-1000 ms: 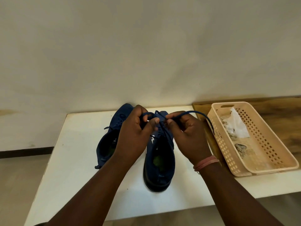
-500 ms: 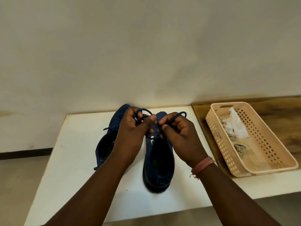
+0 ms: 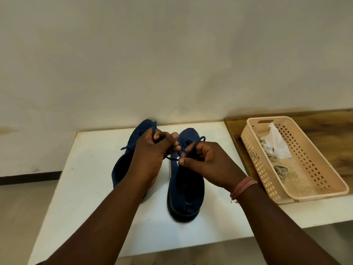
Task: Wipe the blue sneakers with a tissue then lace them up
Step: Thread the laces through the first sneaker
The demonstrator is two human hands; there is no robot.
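Observation:
Two blue sneakers stand side by side on the white table (image 3: 86, 188), toes toward the wall. The right sneaker (image 3: 186, 190) lies between my wrists; the left sneaker (image 3: 122, 167) is partly hidden behind my left forearm. My left hand (image 3: 152, 155) pinches one end of the dark blue lace (image 3: 198, 139) above the right sneaker's tongue. My right hand (image 3: 208, 161) pinches the other part of the same lace, a loop rising over its knuckles. Both hands are close together, almost touching.
A beige perforated plastic basket (image 3: 313, 190) sits at the right on a wooden surface (image 3: 336, 134), holding crumpled white tissue (image 3: 275, 144) and bits of dirty scraps. A plain wall runs just behind the shoes. The table's front edge is near my forearms.
My hands have drawn slightly apart and toward me. The large lace loop to the right has shrunk to a small loop over my right hand.

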